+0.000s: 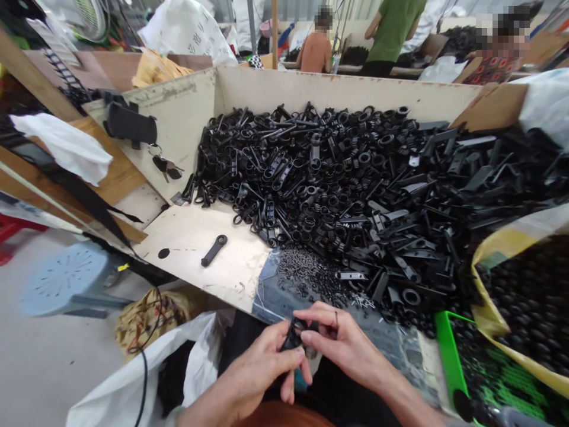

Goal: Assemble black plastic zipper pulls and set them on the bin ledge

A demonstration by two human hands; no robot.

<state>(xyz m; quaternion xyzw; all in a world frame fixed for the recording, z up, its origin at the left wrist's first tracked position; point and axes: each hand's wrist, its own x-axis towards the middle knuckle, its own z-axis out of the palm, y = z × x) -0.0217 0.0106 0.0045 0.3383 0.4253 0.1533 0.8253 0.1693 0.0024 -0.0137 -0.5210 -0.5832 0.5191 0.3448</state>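
Both hands meet near the bottom middle, just off the table's front edge. My left hand [281, 354] is closed on a small black plastic part [293, 335]; the fingers cover much of it, so its exact kind is unclear. From the other side, my right hand [328, 332] pinches the same part with thumb and fingers. Just beyond the hands lie a heap of tiny dark pieces [306, 270] and a few thin silvery pins [363, 300]. One long black part with a ring end [214, 250] rests alone on the pale board to the left.
A big pile of black plastic parts [311, 172] fills the walled table. At right stand a yellow-edged sack of round black pieces [528, 296] and a green basket [448, 356]. Keys [166, 167] hang on the left wall. A blue stool [66, 279] stands at left; people [393, 29] are beyond.
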